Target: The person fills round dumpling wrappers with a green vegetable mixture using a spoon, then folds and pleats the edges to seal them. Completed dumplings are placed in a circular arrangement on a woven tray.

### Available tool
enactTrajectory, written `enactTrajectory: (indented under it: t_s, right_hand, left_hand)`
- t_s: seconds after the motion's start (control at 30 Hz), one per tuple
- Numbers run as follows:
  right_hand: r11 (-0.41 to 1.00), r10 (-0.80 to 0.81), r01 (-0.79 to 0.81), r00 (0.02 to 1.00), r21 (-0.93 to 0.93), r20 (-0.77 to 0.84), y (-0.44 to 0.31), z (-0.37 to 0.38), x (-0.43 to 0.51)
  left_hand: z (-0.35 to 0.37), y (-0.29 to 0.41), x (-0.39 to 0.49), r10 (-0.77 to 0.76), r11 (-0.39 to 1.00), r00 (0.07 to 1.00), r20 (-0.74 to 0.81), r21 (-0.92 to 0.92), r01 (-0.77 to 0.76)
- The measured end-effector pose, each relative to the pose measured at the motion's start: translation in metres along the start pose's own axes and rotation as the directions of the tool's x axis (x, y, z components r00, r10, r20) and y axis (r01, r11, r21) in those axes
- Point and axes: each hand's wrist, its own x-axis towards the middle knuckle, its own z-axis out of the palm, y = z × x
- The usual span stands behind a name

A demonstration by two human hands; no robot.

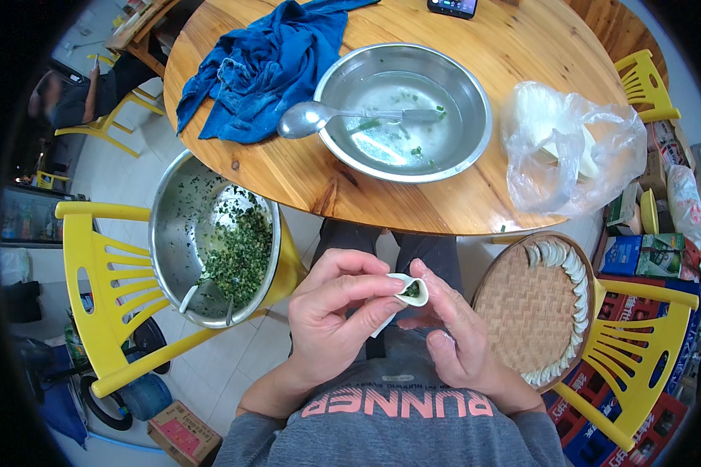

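Observation:
My left hand [339,309] pinches a folded dumpling wrapper [419,299] between thumb and fingers. Dark green filling shows in its gaping right end. My right hand [453,327] is just right of the wrapper, fingers apart and gripping nothing; whether a fingertip touches the dough is unclear. A pale flat edge [384,326] shows under my left hand, mostly hidden. To the left, a deep steel pot [178,233] holds chopped green filling [242,257], with utensil handles sticking out. On the right, a round woven tray [520,309] carries a curved row of shaped dumplings [578,292] along its rim.
On the wooden table [385,204] are a steel basin [482,140] of liquid with a spoon [306,119] across it, a blue cloth [257,70], a plastic bag [572,152] and a phone [453,7]. Yellow chairs [114,292] flank me. A person [87,99] sits at far left.

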Motion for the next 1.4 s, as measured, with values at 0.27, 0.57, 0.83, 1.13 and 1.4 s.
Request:
enactTrajectory:
  t_s: [0.27,0.57,0.83,1.13,1.4]
  right_hand:
    - [0.998,-0.059,0.059,0.998,0.022,0.03,0.002,-0.013,0.004]
    - [0.995,-0.089,0.095,0.977,-0.022,0.191,-0.003,-0.034,0.014]
    - [0.874,0.362,-0.378,0.926,0.306,0.11,0.0,-0.029,0.008]
    - [-0.115,0.678,-0.298,0.674,0.948,0.294,0.027,0.007,-0.008]
    - [-0.01,0.645,-0.379,0.705,0.925,0.296,0.021,0.006,-0.004]
  left_hand:
    - [-0.004,0.009,0.005,0.154,0.956,0.98,0.125,0.231,-0.18]
    - [-0.004,0.024,0.003,0.125,0.923,0.952,0.28,0.318,-0.215]
    - [-0.004,0.013,0.005,0.091,0.892,0.944,0.316,0.395,-0.219]
    - [0.033,-0.01,0.008,0.134,0.76,0.931,0.338,0.569,-0.316]
    - [0.03,-0.028,0.018,0.263,0.774,0.898,0.352,0.479,-0.414]
